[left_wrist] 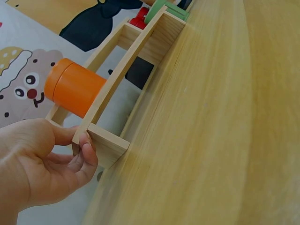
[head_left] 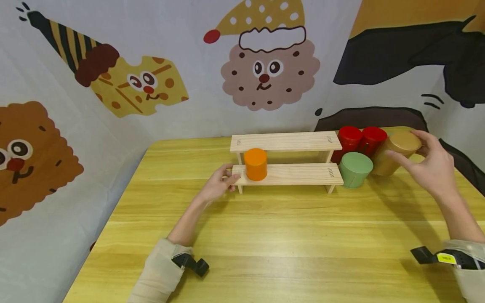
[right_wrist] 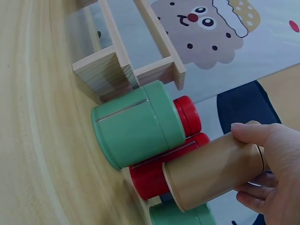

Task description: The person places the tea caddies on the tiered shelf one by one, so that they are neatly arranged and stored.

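Observation:
My left hand [head_left: 219, 183] pinches the left end of the lower step of a two-step wooden rack [head_left: 291, 173], thumb on top and fingers beneath in the left wrist view. An orange canister [head_left: 256, 165] stands on that step near its left end. At the right, my right hand [head_left: 433, 166] grips a gold canister [right_wrist: 213, 171] near its lidded top, between thumb and fingers. The canister leans, and its base looks raised off the table in the right wrist view. Beside it are a green canister [head_left: 355, 170] and two red canisters [head_left: 349, 138], close to the rack's right end.
Another green canister [right_wrist: 183, 215] shows partly behind the gold one in the right wrist view. The wooden table [head_left: 265, 244] extends in front of the rack. A cloth backdrop with cartoon figures [head_left: 197, 122] hangs behind and at the left.

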Motion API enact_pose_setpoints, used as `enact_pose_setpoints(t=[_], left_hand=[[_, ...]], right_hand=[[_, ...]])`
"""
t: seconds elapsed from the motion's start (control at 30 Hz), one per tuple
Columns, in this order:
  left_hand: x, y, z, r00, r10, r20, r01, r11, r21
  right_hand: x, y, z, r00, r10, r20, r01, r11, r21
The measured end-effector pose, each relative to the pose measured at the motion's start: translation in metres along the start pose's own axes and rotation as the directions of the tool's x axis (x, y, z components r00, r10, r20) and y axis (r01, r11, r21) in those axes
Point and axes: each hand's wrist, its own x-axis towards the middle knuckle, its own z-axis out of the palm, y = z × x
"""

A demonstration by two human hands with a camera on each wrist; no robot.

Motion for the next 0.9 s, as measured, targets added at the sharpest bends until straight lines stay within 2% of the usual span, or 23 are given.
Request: enact_pose_setpoints(t=[0.37, 0.67, 0.9], left_hand=[[-0.001, 0.002, 0.0, 1.0, 0.001, 0.002, -0.001, 1.0, -0.001], [-0.001, 0.002, 0.0, 1.0, -0.002, 0.002, 0.002, 1.0, -0.007], [0.0, 0.0, 0.0, 1.0, 0.0, 0.004, 0.0, 1.0, 0.003]], right_hand=[[-0.001, -0.009, -0.006, 0.998, 0.02, -0.064, -0.021, 1.0, -0.023], [-0.004, -0.022, -0.007, 0.992, 0.008, -0.126, -0.007, 1.0, 0.01], [-0.006, -0.034, -0.006, 0.994, -0.004, -0.113, 0.011, 0.998, 0.065]])
